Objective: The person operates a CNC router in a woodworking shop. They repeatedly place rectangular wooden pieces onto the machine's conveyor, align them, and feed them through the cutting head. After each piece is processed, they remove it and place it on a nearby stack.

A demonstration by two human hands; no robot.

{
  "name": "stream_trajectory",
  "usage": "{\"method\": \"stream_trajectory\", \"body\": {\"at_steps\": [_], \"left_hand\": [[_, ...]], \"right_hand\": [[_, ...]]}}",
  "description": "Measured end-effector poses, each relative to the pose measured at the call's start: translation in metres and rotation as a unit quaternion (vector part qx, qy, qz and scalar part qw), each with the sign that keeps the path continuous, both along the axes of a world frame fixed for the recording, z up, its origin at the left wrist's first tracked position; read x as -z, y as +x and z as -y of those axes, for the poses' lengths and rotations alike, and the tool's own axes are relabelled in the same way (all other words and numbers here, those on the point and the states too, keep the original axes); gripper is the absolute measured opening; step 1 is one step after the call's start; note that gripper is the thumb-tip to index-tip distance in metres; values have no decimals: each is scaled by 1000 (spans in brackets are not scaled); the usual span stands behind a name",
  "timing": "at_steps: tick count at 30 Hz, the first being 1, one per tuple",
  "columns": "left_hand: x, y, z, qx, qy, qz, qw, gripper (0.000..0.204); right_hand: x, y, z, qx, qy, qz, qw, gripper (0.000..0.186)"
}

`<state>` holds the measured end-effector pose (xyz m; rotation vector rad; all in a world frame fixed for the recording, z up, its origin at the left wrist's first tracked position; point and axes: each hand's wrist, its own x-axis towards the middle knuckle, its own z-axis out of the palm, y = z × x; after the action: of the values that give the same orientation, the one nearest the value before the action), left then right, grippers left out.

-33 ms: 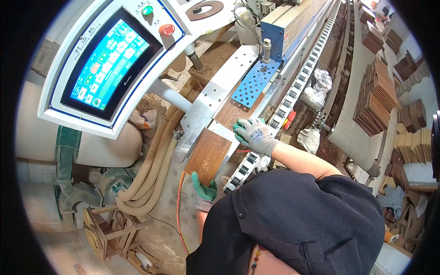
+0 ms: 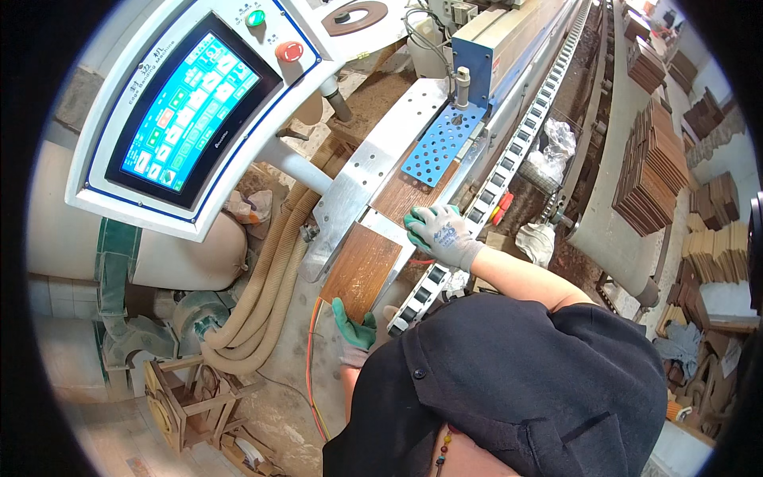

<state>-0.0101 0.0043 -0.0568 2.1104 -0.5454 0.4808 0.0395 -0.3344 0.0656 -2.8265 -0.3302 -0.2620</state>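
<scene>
Two brown wood-grain boards lie in line on the metal feed table. The far board (image 2: 411,193) reaches under a blue perforated plate (image 2: 433,155). My right hand (image 2: 442,233), in a grey and green glove, bears on its near right corner with bent fingers. Closer to me is the second board (image 2: 362,266), apart from the first by a pale strip of table. My left hand (image 2: 354,327), gloved alike, cups this board's near end, thumb at the left and fingers at the right. Part of its grip is hidden.
A control panel (image 2: 191,111) with a lit touchscreen and red button overhangs at left. A roller track (image 2: 509,163) runs beside the table. Ribbed hoses (image 2: 270,294) hang below it. Stacked boards (image 2: 652,171) lie on a conveyor (image 2: 592,226) at right.
</scene>
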Motion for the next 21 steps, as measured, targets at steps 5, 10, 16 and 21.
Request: {"method": "stream_trajectory", "body": {"at_steps": [5,10,16,21], "left_hand": [[20,1,-17,-9,-134,-299,945,64],[5,-1,-11,-25,-269,-410,871,80],[-48,-2,11,-46,-397,-487,777,64],[-80,-1,23,-97,-492,-545,672,60]], "right_hand": [[-2,1,0,-1,-1,-5,1000,29],[-2,0,1,-6,-20,-3,1000,29],[-4,2,4,-1,-47,-8,999,29],[-3,12,22,31,-123,-10,992,32]]}}
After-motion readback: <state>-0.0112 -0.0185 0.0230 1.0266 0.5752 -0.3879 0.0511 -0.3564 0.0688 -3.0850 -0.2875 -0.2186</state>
